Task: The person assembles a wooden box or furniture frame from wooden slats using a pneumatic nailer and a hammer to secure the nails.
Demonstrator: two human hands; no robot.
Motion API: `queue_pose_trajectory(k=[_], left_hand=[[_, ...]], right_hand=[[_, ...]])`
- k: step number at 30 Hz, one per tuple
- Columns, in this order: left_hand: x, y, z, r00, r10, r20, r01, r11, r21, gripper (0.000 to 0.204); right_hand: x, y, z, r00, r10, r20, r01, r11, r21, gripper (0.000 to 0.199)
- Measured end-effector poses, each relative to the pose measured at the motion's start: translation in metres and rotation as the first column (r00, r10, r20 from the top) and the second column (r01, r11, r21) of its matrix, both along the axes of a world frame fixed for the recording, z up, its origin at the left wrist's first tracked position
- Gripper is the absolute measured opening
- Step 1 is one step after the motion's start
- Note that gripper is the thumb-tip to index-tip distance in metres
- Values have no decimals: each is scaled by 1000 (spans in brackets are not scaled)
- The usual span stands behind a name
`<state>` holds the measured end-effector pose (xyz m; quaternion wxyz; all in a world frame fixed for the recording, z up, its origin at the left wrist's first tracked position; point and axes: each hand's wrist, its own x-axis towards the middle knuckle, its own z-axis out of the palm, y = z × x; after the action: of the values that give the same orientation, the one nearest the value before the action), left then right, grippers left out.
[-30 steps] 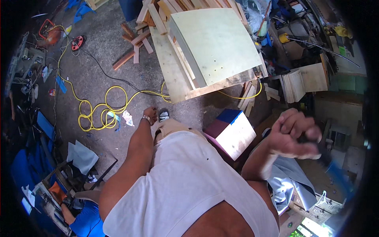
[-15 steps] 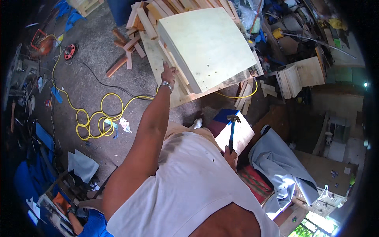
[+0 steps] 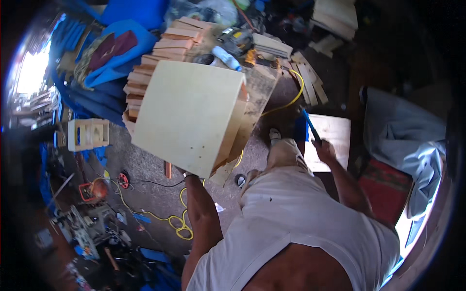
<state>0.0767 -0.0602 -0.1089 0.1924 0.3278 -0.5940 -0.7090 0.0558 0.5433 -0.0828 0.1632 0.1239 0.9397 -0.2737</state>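
A: Since half a second ago the whole view has swung round; the plywood box (image 3: 187,114), then seen near the top centre, is now seen left of centre, and the left hand (image 3: 187,175), earlier laid on its upper face, is now found at its lower corner.

B: And how is that hand set?

A: It is pressed against the bottom edge of the box, mostly hidden under the panel, so it cannot be told whether the fingers are curled or spread.

B: The other hand?

A: The right hand (image 3: 324,148) is closed round the handle of a blue-handled tool (image 3: 309,125), which is held pointing up and away from the body. The tool's head cannot be made out. It is kept well apart from the box, to its right.

B: What is the box resting on?

A: A wooden workbench (image 3: 259,94) is seen beneath it, with stacked timber blocks (image 3: 160,51) behind. A flat pale board (image 3: 332,140) lies just under the right hand.

B: And the surroundings?

A: A concrete floor (image 3: 150,174) is shown, crossed by a yellow extension cord (image 3: 182,225). Blue tarpaulin (image 3: 116,46) is heaped at upper left, and grey cloth (image 3: 405,133) is spread at right.
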Motion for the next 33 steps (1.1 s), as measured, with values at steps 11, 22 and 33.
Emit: queue_pose_trajectory(k=[11, 22, 33], left_hand=[[-125, -29, 153, 983, -91, 161, 158, 864, -478, 69], [-151, 53, 214, 813, 3, 582, 411, 705, -578, 61], [-121, 72, 208, 557, -492, 669, 818, 183, -546, 60]], right_hand=[[-137, 34, 4, 998, -23, 62, 29, 995, -92, 53], [-36, 20, -9, 973, -218, 79, 226, 967, -119, 56], [-13, -7, 18, 889, -304, 342, 386, 900, -204, 46]])
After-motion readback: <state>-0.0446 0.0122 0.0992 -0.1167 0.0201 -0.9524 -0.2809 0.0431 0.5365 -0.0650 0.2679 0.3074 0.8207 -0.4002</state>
